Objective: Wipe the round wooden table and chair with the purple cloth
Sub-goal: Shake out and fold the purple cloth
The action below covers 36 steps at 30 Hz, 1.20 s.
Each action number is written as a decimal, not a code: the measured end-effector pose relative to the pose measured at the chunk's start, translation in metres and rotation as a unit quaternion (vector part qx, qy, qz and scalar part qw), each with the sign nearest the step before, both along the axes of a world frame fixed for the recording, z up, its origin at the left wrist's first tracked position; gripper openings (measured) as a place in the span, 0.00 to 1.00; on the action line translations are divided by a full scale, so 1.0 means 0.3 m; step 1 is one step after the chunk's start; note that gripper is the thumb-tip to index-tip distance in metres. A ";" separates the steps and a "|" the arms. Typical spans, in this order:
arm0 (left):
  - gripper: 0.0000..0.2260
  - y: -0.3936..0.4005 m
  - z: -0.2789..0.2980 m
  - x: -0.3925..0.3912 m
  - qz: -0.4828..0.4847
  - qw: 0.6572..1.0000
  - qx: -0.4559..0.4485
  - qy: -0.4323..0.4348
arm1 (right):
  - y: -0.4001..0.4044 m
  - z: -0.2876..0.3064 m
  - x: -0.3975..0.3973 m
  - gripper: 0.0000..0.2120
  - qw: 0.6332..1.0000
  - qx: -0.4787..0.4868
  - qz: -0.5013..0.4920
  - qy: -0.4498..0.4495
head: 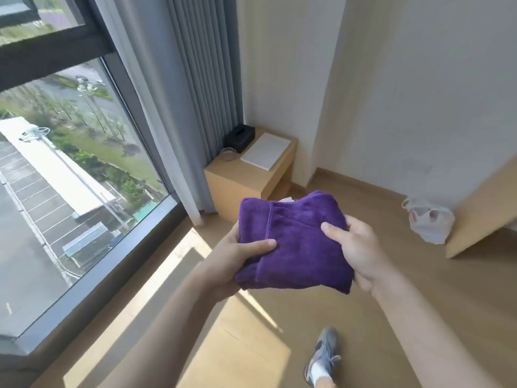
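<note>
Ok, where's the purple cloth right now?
In the head view the purple cloth sits centre frame, folded and gripped between the left hand and right hand, above the wooden floor.

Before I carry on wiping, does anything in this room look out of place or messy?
Only a crumpled white plastic bag lying on the floor by the wall, beside a wooden panel. The purple cloth is folded, held by both the left hand and right hand.

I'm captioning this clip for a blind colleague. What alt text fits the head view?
Two hands, left hand and right hand, hold a folded purple cloth above a wooden floor. Behind it, a low wooden cabinet stands by grey curtains and a large window; a white plastic bag lies to the right.
</note>
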<state>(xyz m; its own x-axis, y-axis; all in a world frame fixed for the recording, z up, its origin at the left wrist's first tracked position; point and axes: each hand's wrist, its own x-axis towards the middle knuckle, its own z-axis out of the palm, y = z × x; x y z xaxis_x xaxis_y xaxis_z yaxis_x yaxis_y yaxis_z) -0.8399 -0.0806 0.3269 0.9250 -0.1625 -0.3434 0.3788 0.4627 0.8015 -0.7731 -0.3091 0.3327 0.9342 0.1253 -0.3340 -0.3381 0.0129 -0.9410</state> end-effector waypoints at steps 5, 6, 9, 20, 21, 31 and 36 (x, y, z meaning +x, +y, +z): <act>0.27 -0.143 -0.049 0.354 -0.038 0.998 0.032 0.027 | -0.156 -0.071 0.290 0.06 0.999 0.010 -0.026 0.026; 0.28 -0.178 -0.053 0.426 -0.040 0.998 0.033 0.034 | -0.194 -0.079 0.353 0.07 0.999 0.013 -0.029 0.034; 0.29 -0.278 -0.061 0.630 -0.058 0.997 0.021 0.042 | -0.295 -0.092 0.528 0.06 0.995 0.037 -0.032 0.081; 0.25 -0.307 -0.122 1.232 0.044 0.994 0.032 0.096 | -0.310 -0.185 1.218 0.10 0.990 0.025 0.064 0.124; 0.23 -0.289 -0.140 1.288 0.055 0.993 0.036 0.103 | -0.286 -0.209 1.279 0.10 0.989 0.019 0.069 0.127; 0.22 -0.078 -0.275 1.901 0.126 0.987 0.035 0.096 | -0.066 -0.296 1.956 0.10 0.985 0.004 0.099 0.142; 0.25 0.006 -0.312 2.126 0.171 0.976 0.046 0.127 | 0.066 -0.314 2.275 0.11 0.980 -0.062 0.158 0.106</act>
<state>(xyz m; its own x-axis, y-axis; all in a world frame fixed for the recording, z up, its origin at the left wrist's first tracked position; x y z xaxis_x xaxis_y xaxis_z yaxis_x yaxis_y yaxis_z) -0.2021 -0.0788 0.2334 0.8035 0.1828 -0.5666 0.4062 0.5274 0.7462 -0.0906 -0.2894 0.2385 0.7637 0.3436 -0.5465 -0.4941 -0.2337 -0.8374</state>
